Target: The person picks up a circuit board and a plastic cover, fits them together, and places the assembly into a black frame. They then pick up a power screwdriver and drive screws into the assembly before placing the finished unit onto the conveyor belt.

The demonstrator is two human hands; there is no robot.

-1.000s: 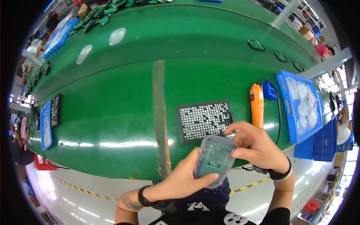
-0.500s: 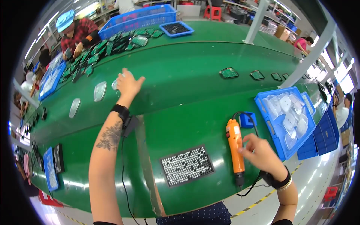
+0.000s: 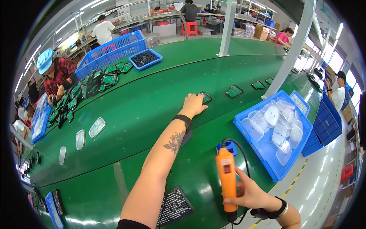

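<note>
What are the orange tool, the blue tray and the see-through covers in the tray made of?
The orange tool looks like hard, smooth plastic: its rounded shell is one even colour.

The blue tray is probably plastic too, fairly smooth, with moulded-looking walls.

The covers look like thin, shiny clear plastic: light glints off them and blue shows through. Glass can't be ruled out.

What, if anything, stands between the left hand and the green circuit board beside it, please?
Nothing visible does: the left hand is right at the green circuit board, hiding its left part; whether it grips it, I cannot tell. The orange screwdriver in the right hand is well clear.
</note>
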